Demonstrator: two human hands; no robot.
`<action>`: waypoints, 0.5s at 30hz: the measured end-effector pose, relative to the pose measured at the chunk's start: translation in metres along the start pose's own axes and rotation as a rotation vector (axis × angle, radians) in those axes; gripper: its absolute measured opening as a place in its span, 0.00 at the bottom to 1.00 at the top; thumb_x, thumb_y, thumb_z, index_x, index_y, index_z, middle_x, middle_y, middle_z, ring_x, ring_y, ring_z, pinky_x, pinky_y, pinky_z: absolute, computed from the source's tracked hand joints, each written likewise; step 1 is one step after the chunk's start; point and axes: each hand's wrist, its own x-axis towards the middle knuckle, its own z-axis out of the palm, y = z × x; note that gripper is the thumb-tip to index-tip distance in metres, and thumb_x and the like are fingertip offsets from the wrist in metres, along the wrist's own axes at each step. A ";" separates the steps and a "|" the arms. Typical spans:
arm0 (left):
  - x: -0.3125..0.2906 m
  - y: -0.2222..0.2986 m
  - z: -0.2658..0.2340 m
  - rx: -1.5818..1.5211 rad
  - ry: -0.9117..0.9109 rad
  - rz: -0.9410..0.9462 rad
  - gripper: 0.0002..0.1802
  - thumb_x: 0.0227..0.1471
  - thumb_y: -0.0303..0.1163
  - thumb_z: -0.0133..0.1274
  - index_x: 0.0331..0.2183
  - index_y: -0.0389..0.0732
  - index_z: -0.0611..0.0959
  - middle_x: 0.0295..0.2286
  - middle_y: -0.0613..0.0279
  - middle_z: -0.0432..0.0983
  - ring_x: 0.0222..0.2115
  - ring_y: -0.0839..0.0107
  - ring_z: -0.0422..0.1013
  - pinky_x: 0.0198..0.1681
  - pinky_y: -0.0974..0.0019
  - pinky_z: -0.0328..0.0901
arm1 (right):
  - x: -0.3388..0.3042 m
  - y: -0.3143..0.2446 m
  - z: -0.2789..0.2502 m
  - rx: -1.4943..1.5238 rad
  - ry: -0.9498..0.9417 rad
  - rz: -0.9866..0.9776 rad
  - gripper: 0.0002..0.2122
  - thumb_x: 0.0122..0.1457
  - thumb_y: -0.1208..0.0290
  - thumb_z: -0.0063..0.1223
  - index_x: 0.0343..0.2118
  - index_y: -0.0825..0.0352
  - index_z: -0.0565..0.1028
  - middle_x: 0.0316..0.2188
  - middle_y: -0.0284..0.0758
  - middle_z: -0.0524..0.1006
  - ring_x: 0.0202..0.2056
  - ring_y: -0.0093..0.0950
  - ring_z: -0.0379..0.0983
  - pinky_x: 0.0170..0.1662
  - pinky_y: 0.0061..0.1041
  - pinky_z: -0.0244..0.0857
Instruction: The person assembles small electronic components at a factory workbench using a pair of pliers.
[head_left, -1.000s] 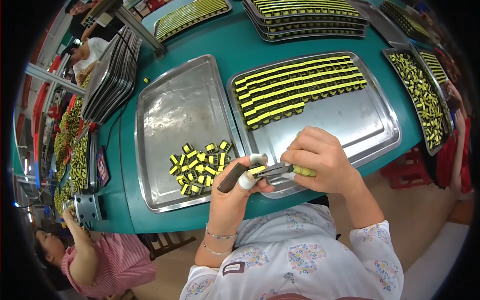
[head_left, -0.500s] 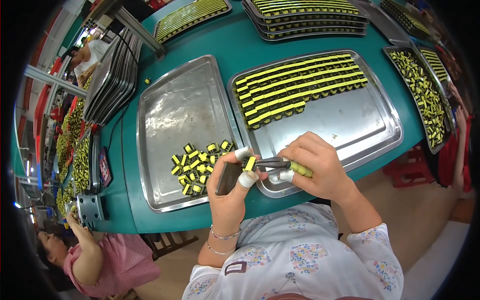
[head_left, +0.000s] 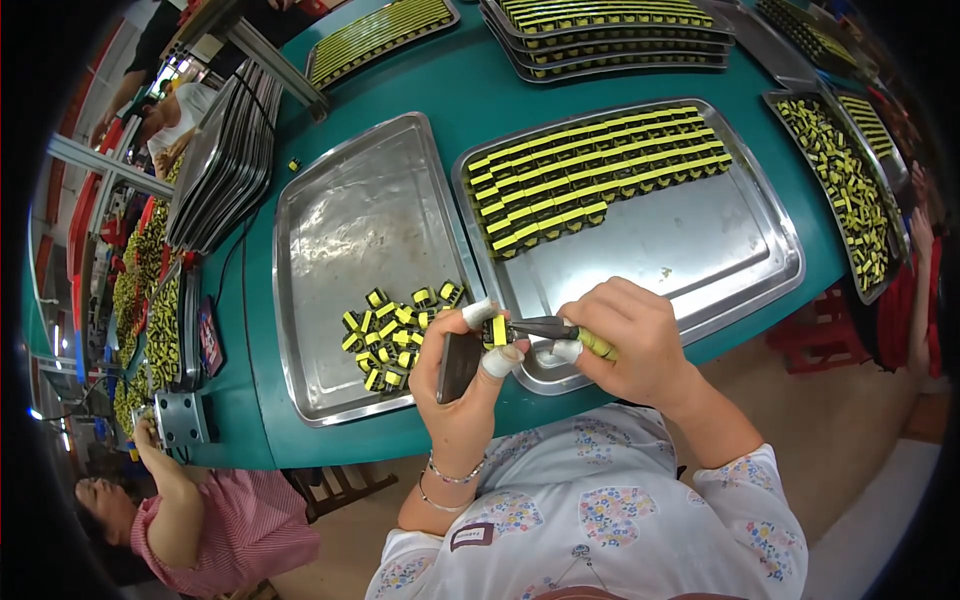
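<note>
Between the white-taped thumb and finger of my left hand [head_left: 452, 425] is a small black-and-yellow transformer coil [head_left: 499, 331]. A dark flat block [head_left: 458, 367] also sits in that hand, against the palm. My right hand [head_left: 640, 340] is closed around pliers [head_left: 545, 327] with yellow-green grips, and their dark jaws meet the right side of the coil. Whether the jaws grip a pin cannot be made out. Both hands are over the near edges of two metal trays. Loose coils [head_left: 392, 335] lie heaped in the left tray [head_left: 350, 215], beside my left hand.
The right tray [head_left: 690, 240] carries coils in tight rows [head_left: 600, 165]. Stacked full trays [head_left: 620, 45] stand at the back, and upright trays [head_left: 225, 160] at the left. Another tray of loose coils [head_left: 845, 190] lies far right. A co-worker in a striped top [head_left: 240, 520] sits at lower left.
The coil has turned more upright between my left fingers, and the dark block has tilted with the hand. The pliers have shifted slightly. A dark-clothed person's arm has appeared at upper left.
</note>
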 end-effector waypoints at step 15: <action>0.003 -0.001 0.001 -0.020 -0.022 0.112 0.19 0.46 0.22 0.60 0.41 0.29 0.74 0.35 0.61 0.67 0.34 0.76 0.69 0.35 0.75 0.68 | 0.003 0.005 -0.003 0.090 -0.047 0.030 0.15 0.36 0.75 0.59 0.32 0.66 0.76 0.27 0.34 0.72 0.29 0.33 0.69 0.32 0.30 0.65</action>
